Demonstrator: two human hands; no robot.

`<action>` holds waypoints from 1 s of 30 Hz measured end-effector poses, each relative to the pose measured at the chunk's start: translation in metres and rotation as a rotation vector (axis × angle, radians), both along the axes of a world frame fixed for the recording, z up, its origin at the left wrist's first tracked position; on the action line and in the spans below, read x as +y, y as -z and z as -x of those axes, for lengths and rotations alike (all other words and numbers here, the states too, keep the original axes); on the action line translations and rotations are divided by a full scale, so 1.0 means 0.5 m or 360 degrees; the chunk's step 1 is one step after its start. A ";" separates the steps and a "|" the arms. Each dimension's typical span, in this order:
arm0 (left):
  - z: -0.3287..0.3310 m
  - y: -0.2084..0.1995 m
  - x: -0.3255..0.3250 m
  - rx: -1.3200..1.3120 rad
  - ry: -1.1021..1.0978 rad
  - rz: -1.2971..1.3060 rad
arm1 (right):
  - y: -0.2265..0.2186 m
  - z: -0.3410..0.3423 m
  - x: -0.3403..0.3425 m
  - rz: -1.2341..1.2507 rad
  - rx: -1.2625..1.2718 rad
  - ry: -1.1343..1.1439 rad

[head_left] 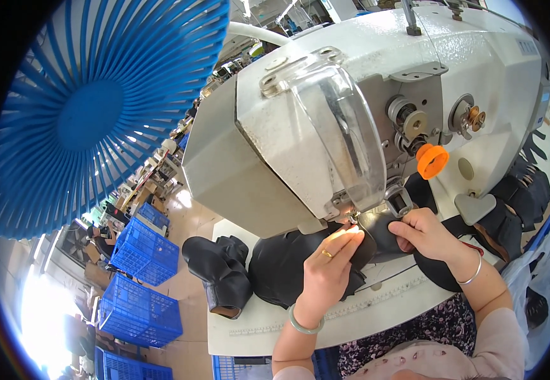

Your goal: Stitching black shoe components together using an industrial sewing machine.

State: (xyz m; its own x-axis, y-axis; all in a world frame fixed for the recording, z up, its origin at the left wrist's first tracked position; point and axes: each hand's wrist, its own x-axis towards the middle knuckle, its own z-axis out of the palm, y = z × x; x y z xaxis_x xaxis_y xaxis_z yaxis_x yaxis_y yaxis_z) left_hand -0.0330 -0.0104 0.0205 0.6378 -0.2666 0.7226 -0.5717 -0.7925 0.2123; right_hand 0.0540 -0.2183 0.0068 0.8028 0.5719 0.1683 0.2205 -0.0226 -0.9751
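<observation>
A black leather piece [377, 233] lies under the needle area of a white sewing machine [275, 145]. My left hand [331, 266], wearing a ring and a pale bangle, has its fingers pressed together on the leather's edge, close beside the needle. Its thumb is hidden. On the other side, my right hand [428, 235] pinches the same leather between thumb and curled fingers, just below the metal presser parts. More black leather [284, 266] bunches up to the left of my left hand. The needle tip itself is too small to make out.
A clear guard [344, 126] and an orange knob [432, 161] stick out above my hands. A blue fan [91, 114] stands at upper left. Black leather pieces [219, 269] sit on the white table [262, 332], which has a ruler strip. Blue crates [139, 310] stand on the floor.
</observation>
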 end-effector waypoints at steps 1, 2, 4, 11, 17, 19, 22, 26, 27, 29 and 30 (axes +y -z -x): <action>0.000 0.000 -0.001 -0.0051 0.0013 0.0030 | 0.002 0.002 0.002 0.0030 0.0060 0.0053; 0.000 0.000 -0.002 -0.0064 0.0014 -0.0006 | 0.004 0.003 0.004 -0.0016 0.0009 0.0017; -0.002 -0.001 -0.001 -0.0076 0.0013 -0.0043 | 0.006 0.005 0.008 0.0044 0.0043 0.0112; 0.000 0.000 -0.009 -0.0106 -0.0061 -0.0076 | 0.010 0.021 0.021 -0.0102 0.0063 0.0140; 0.006 0.009 -0.031 -0.0200 -0.0171 -0.0051 | 0.009 0.026 0.024 -0.0123 0.0024 0.0174; 0.005 0.006 -0.014 0.0127 0.0060 0.0498 | 0.009 0.027 0.025 -0.0010 -0.0052 0.0228; 0.005 0.008 -0.006 0.0088 0.0078 0.0327 | 0.012 0.032 0.031 -0.0059 0.0008 0.0285; 0.004 0.009 -0.008 -0.0037 0.0031 0.0097 | 0.012 0.035 0.037 -0.0082 -0.0076 0.0288; 0.003 0.008 -0.008 -0.0079 0.0043 0.0102 | 0.012 0.036 0.039 -0.0090 -0.0059 0.0300; 0.000 0.005 -0.004 -0.0058 0.0029 0.0086 | 0.012 0.039 0.045 -0.0095 -0.0042 0.0312; -0.003 0.004 -0.002 -0.0084 0.0034 0.0079 | 0.012 0.041 0.049 -0.0115 -0.0040 0.0351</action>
State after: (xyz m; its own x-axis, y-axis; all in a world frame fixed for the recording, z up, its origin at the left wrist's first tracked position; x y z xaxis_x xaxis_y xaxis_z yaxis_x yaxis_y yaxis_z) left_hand -0.0313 -0.0113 0.0184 0.5932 -0.2429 0.7676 -0.5999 -0.7692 0.2201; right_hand 0.0336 -0.1938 0.0008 0.9021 0.3688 0.2241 0.2423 -0.0030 -0.9702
